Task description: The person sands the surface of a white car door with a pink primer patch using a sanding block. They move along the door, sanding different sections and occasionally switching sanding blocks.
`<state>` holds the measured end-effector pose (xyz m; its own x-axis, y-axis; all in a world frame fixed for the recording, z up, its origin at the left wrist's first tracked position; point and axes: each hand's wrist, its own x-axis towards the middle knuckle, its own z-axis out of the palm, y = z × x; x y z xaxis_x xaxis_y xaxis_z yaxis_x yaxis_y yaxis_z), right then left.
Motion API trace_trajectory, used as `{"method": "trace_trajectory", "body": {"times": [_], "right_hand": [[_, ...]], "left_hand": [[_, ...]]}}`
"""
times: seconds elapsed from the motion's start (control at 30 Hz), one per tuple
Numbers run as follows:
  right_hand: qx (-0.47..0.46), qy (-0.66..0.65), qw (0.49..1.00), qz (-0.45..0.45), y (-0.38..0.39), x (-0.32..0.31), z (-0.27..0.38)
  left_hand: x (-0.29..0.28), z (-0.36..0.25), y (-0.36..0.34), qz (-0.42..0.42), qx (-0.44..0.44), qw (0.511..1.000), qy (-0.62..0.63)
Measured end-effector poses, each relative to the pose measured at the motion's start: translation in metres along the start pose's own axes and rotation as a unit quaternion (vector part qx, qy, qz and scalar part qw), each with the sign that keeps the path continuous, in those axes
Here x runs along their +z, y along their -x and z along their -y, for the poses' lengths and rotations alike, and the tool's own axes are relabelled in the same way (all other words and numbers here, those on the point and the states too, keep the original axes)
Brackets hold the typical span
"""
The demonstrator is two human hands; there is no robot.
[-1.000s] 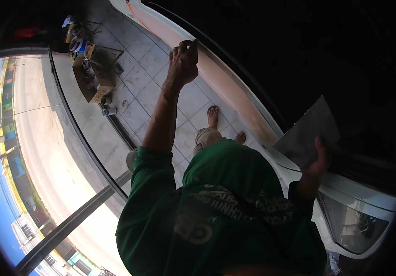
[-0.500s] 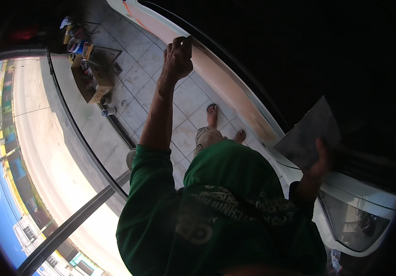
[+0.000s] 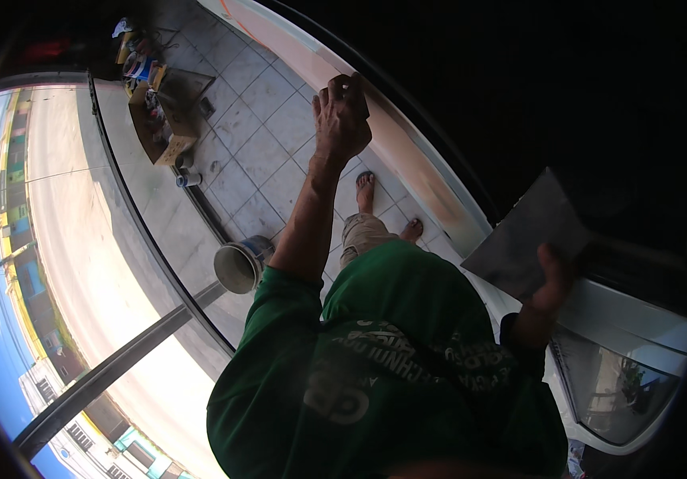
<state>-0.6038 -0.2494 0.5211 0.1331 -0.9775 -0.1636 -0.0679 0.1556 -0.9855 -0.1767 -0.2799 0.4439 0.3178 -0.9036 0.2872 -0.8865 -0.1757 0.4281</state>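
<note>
Where gray sheet (image 3: 523, 227) is: R hand (image 3: 551, 286) grips it, thumb atop, fingers hidden, beside pinkish panel (image 3: 415, 160).
Handling: prob. light, stiffish, maybe slick; best held nr an edge.
L hand (image 3: 342, 124): curled at panel's edge, can't tell if holding smth.
Around: bucket (image 3: 257, 245) nr L forearm (image 3: 310, 215); cardboard box (image 3: 177, 142) farther off.
In way: feet (image 3: 365, 191) nr panel.

A pale can (image 3: 188, 180) sits between a cardboard box (image 3: 176, 148) (brown and open-topped) and a bucket (image 3: 258, 249).
</note>
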Motion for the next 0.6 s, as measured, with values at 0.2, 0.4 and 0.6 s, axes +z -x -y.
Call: {"method": "trace_trajectory", "body": {"times": [0.2,0.4,0.6], "right_hand": [[-0.013,-0.055,0.995,0.076,0.003,0.009,0.024],[0.015,-0.189,0.973,0.134,0.011,0.014,0.039],[0.002,-0.21,0.962,0.172,0.014,0.003,0.035]], "left_hand": [[0.006,-0.037,0.028,-0.008,-0.011,1.0,0.0],[0.013,-0.077,0.057,0.002,-0.019,1.0,-0.007],[0.015,-0.123,0.086,-0.002,-0.024,1.0,-0.02]]}}
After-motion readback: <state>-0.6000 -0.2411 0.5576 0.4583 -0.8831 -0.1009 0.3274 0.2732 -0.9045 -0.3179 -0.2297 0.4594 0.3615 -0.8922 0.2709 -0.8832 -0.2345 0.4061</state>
